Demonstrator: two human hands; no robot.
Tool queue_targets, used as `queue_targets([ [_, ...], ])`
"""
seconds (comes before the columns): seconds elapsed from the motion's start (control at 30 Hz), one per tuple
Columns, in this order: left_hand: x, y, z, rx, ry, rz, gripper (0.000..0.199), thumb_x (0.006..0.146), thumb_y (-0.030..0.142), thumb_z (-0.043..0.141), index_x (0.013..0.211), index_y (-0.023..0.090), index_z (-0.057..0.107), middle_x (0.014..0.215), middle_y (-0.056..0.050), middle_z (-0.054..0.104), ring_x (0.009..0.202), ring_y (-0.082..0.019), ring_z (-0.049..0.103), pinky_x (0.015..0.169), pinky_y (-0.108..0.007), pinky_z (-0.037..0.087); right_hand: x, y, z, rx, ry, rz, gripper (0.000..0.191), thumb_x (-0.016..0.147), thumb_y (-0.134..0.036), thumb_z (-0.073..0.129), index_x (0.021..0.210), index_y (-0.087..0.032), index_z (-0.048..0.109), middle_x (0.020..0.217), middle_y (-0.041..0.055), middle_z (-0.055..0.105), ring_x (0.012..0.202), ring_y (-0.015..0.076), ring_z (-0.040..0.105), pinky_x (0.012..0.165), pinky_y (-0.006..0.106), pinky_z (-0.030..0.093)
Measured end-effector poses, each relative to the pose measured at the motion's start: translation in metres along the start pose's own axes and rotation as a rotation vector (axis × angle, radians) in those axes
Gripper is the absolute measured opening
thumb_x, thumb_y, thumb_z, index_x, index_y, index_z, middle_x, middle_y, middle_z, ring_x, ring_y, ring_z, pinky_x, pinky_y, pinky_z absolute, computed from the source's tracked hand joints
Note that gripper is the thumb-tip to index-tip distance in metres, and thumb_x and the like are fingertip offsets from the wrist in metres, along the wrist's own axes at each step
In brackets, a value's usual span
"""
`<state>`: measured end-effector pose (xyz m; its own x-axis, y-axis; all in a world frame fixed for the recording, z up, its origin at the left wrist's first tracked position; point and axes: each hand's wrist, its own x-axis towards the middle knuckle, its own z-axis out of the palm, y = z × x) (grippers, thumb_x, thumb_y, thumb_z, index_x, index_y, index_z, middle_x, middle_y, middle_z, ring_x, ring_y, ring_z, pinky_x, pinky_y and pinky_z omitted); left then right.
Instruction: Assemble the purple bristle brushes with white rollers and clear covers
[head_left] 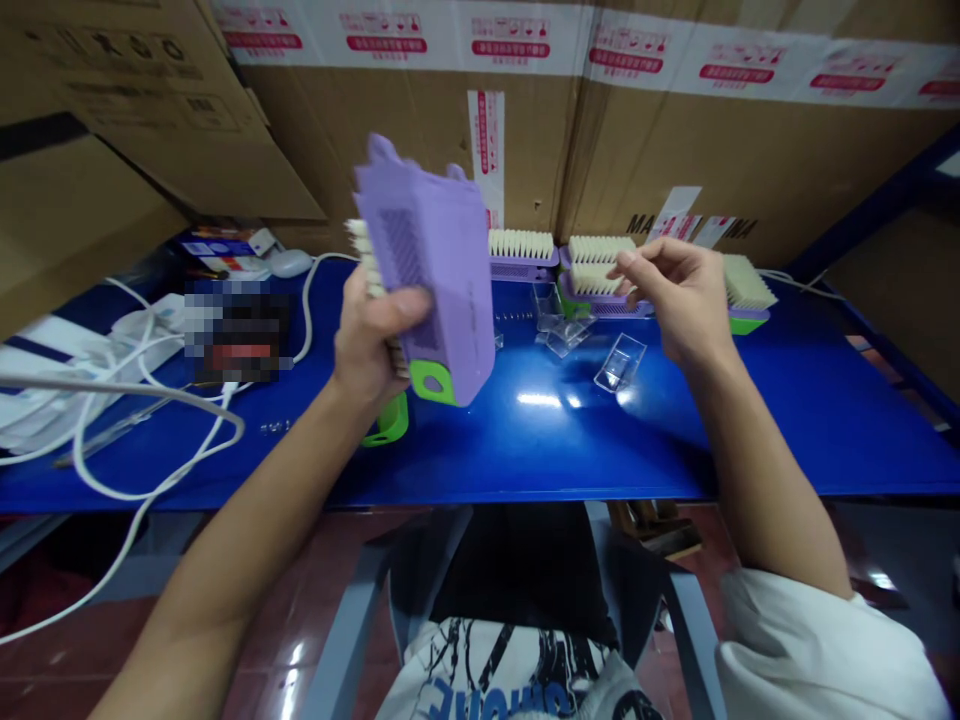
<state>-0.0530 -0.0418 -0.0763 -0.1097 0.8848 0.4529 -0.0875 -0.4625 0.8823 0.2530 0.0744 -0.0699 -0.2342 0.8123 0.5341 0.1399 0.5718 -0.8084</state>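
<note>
My left hand [379, 330] is wrapped round a purple brush [454, 290] with cream bristles and a green end piece, held up tilted above the table. Its bristles face the palm, and the thumb presses on the purple side. Below that hand lies a green plastic part [388, 420], partly hidden. My right hand [679, 290] is raised with thumb and forefinger pinched together; whatever they hold, if anything, is too small to make out. Behind it stand more bristled purple brushes [600, 280], and another brush [746, 290] is to its right.
A small clear plastic box [621, 363] and other clear pieces [562, 325] lie on the blue table [525, 450]. Small spring-like bits [275, 428] lie at left. White cables [150, 480] tangle along the left side. Cardboard boxes [405, 110] wall off the back.
</note>
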Motion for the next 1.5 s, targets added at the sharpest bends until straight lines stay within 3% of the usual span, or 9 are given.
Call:
queue_targets([
  [0.23,-0.013,0.016,0.008,0.884,-0.691,0.215,0.096,0.084,0.044,0.099,0.170,0.021,0.065,0.126,-0.012,0.079,0.107,-0.029,0.077,0.096,-0.043,0.063,0.002,0.017,0.000,-0.469,-0.049,-0.217,0.008,0.100,-0.024,0.073,0.106,-0.025,0.076,0.095,0.0055,0.083,0.082,0.0235,0.075,0.080,0.040,0.059],
  [0.37,-0.021,0.004,0.022,1.204,-0.800,0.257,0.097,0.095,0.048,0.094,0.177,0.014,0.054,0.146,-0.023,0.078,0.128,-0.039,0.077,0.102,-0.048,0.065,-0.010,0.018,0.020,-0.663,-0.247,-0.351,0.021,0.102,-0.024,0.068,0.119,-0.022,0.080,0.105,0.0115,0.085,0.102,0.0333,0.076,0.095,0.051,0.059],
  [0.5,-0.014,0.001,0.017,1.113,-0.716,0.344,0.077,0.107,0.061,0.081,0.167,0.016,0.065,0.161,-0.018,0.075,0.141,-0.038,0.075,0.114,-0.051,0.063,-0.013,0.020,0.024,-0.709,-0.292,-0.397,0.021,0.105,-0.028,0.064,0.109,-0.021,0.084,0.099,0.0138,0.083,0.104,0.0368,0.073,0.089,0.052,0.058],
  [0.67,0.038,0.024,-0.043,1.295,-0.161,0.071,0.041,0.103,0.058,0.074,0.116,0.020,0.085,0.115,-0.007,0.088,0.098,-0.024,0.077,0.100,-0.047,0.060,-0.007,0.022,0.020,-0.618,-0.219,-0.389,0.019,0.103,-0.023,0.063,0.099,-0.025,0.081,0.097,0.0088,0.084,0.096,0.0309,0.075,0.093,0.051,0.059],
  [0.97,0.072,0.003,-0.079,1.487,-0.301,-0.369,0.040,0.082,0.040,0.084,0.116,0.019,0.082,0.088,-0.006,0.080,0.096,-0.035,0.077,0.091,-0.047,0.056,-0.009,0.018,0.024,-0.553,-0.144,-0.437,0.020,0.102,-0.022,0.062,0.096,-0.024,0.081,0.094,0.0069,0.086,0.088,0.0267,0.076,0.088,0.047,0.062],
  [1.13,0.066,0.005,-0.084,1.365,0.014,-0.152,0.045,0.089,0.046,0.084,0.125,0.019,0.081,0.103,-0.006,0.081,0.105,-0.032,0.074,0.103,-0.051,0.056,-0.016,0.007,0.028,-0.507,-0.056,-0.441,0.018,0.103,-0.024,0.066,0.099,-0.026,0.083,0.087,0.0045,0.083,0.083,0.0250,0.074,0.084,0.045,0.063],
  [1.27,0.059,0.003,-0.067,0.880,0.259,0.223,0.070,0.088,0.076,0.092,0.131,0.022,0.077,0.113,-0.002,0.077,0.099,-0.020,0.069,0.095,-0.046,0.063,-0.027,-0.009,0.036,-0.310,-0.056,-0.410,0.023,0.107,-0.033,0.071,0.126,-0.028,0.083,0.106,0.0054,0.086,0.083,0.0226,0.075,0.081,0.042,0.067],
  [1.4,0.028,-0.002,-0.011,0.340,-0.020,0.040,0.078,0.072,0.078,0.105,0.120,0.024,0.077,0.114,-0.004,0.079,0.085,-0.019,0.075,0.069,-0.037,0.067,-0.038,-0.014,0.053,-0.125,-0.291,-0.401,0.083,0.100,-0.056,0.086,0.174,-0.037,0.053,0.168,0.0122,0.066,0.106,0.0263,0.081,0.082,0.043,0.073],
  [1.5,0.003,-0.002,0.018,0.283,-0.128,-0.022,0.061,0.080,0.066,0.106,0.111,0.022,0.075,0.109,-0.006,0.081,0.086,-0.022,0.082,0.072,-0.037,0.071,-0.043,-0.015,0.062,-0.128,-0.345,-0.495,0.080,0.102,-0.059,0.085,0.172,-0.035,0.056,0.167,0.0135,0.064,0.122,0.0316,0.079,0.090,0.049,0.075],
])
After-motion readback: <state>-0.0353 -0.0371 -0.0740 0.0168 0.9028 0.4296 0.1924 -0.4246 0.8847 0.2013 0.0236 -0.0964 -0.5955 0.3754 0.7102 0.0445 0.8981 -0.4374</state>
